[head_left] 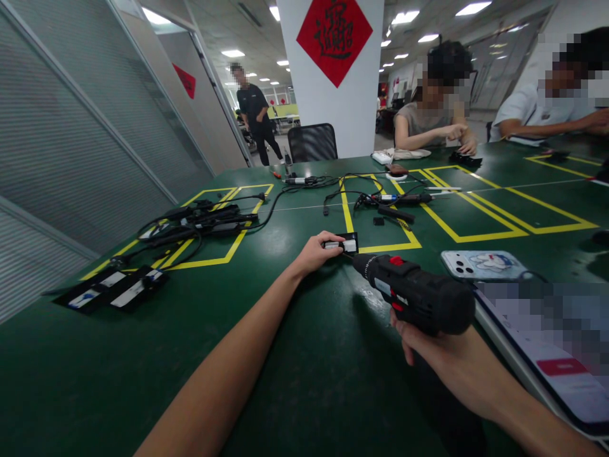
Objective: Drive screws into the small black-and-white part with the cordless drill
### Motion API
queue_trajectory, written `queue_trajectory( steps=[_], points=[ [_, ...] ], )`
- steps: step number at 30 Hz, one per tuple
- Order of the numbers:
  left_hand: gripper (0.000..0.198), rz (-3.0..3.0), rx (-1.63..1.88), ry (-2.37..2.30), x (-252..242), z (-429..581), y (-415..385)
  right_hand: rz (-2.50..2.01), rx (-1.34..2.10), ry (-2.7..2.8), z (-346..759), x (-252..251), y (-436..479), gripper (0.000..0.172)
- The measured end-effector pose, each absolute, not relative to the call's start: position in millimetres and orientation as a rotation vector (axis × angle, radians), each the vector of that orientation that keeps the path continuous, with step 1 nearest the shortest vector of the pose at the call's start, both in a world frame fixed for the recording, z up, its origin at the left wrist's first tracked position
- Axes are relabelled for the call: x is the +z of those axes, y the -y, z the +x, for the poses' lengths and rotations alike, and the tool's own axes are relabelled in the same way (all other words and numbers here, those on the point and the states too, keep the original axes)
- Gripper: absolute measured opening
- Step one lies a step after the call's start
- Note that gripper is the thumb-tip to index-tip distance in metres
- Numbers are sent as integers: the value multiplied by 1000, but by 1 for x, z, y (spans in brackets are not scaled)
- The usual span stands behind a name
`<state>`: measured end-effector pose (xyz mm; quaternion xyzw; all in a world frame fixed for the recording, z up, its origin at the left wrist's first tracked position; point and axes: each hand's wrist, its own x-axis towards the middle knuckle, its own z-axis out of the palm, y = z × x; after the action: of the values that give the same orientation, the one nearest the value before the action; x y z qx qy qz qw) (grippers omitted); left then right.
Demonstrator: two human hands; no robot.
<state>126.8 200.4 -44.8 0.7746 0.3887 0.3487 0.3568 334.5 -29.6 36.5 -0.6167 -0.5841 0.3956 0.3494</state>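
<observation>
My right hand [428,343] is wrapped around the handle of a black cordless drill [423,289] with red switches. The drill lies level, its chuck pointing left, and a thin bit reaches toward a small flat black piece with a white strip [351,245]. That piece rests on the green table, and my left hand [316,254] grips it with thumb and fingers closed on its left part. The bit's tip is close to the piece's near edge; whether it touches, I cannot tell.
Black cabled devices [204,222] are heaped at the left, behind flat black-and-white pieces [136,289]. A screwdriver-like tool [404,199] and cables lie beyond my left hand. A phone [485,264] and a laptop [547,355] are at the right. Two people sit across the table; another stands behind.
</observation>
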Motion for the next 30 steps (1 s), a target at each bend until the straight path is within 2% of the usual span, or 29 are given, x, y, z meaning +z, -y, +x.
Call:
queue_trajectory(
  steps=[20, 30],
  points=[
    [30, 1995, 881, -1014, -43, 127, -200, -1620, 1078, 1498, 334, 37, 31, 31],
    [30, 1991, 884, -1018, -41, 126, -198, -1629, 999, 1504, 333, 37, 31, 29]
  ],
)
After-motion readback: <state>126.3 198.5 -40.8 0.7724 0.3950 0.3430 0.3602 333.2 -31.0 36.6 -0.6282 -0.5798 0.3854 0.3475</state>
